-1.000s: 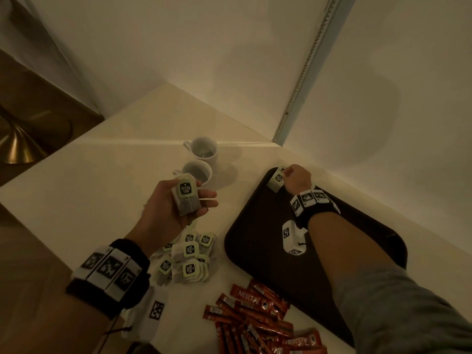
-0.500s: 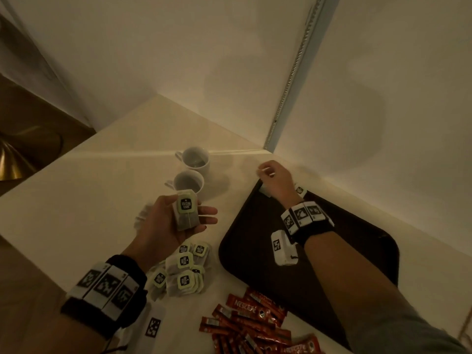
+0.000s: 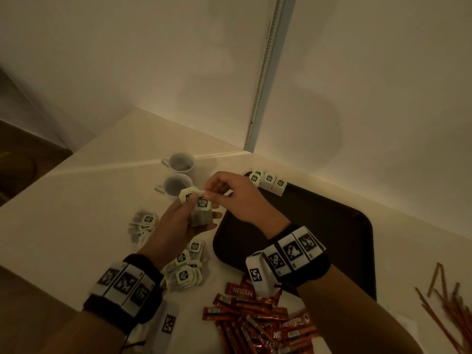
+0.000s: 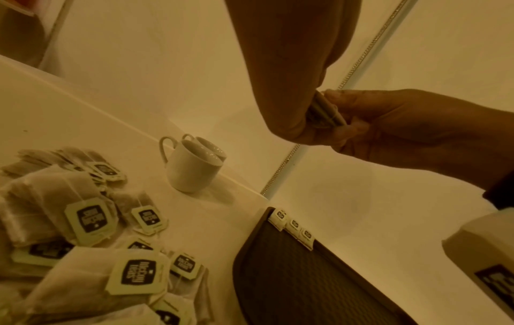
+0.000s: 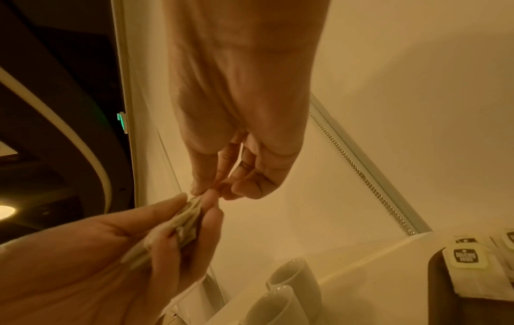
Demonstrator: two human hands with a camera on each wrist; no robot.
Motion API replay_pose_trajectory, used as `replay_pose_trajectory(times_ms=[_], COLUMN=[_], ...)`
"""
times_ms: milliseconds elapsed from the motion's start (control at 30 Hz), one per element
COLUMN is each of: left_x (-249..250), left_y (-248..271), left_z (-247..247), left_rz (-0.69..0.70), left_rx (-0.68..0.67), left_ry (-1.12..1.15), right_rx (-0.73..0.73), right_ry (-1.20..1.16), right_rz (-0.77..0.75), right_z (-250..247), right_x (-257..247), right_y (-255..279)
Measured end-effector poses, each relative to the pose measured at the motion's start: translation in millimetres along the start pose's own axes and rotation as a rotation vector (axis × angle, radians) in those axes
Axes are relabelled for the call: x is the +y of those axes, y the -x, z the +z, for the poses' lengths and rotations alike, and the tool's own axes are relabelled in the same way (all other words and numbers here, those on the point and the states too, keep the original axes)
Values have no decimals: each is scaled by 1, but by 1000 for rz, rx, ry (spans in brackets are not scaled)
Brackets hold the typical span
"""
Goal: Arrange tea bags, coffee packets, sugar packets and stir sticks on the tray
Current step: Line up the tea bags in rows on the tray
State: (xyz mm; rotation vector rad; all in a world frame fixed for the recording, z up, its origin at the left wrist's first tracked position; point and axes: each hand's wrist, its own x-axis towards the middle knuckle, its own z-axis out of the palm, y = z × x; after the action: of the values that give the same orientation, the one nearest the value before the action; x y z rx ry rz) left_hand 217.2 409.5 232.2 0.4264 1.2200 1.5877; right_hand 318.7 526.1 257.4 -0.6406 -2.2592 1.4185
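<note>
Evidently the tea-bag step is in hand: the left hand (image 3: 178, 221) has its fingers curled round a small stack of tea bags (image 3: 201, 213), held in the air between the cups and the tray, and the right hand (image 3: 235, 198) pinches the paper tag of the top one with thumb and fingertips (image 5: 200, 187). How many bags the stack holds I cannot tell; two tags show. The next move, as I judge it, calls for peeling that single bag free without dragging its neighbour by the string, then carrying it right and away to the tray's far corner.

Beyond the right hand, four tea bags in a row (image 3: 268, 181) already lie on the dark tray (image 3: 332, 238), whose other parts hold nothing. Under and beside the left wrist a loose heap of tea bags (image 3: 184, 269) waits on the desk (image 3: 63, 213), too overlapped to count. Two white cups (image 3: 178, 175) stand just beyond the left hand. Near both wrists lie many red coffee packets (image 3: 255, 315), uncountable, and, right of the right forearm, a scatter of stir sticks (image 3: 447, 302). Sugar packets I cannot make out.
</note>
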Motion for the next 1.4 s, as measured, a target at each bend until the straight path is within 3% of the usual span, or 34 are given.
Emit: replay_pose_trajectory(times_ms=[267,533,967,1133,1233,1400], left_x=[3,6,11,8,3,2], left_y=[7,11,14,12,7,-1], left_z=[1,2,3,0,-5,-12], left_rz=[104,191,215,214,154,73], left_rx=[-19,-18,-50,-86,-37,70], left_ry=[-98,-78,-71,-76,-75,39], right_rx=[77,45,55,50,109,234], right_ry=[103,142,106,104,33,18], right_rz=[-56,-138,-162,-133,-88,121], right_z=[-11,-10,-5,-3,-10,-46], right_x=[-22,-44,-45,-40,-32,0], right_y=[6,6,7,9,9,7])
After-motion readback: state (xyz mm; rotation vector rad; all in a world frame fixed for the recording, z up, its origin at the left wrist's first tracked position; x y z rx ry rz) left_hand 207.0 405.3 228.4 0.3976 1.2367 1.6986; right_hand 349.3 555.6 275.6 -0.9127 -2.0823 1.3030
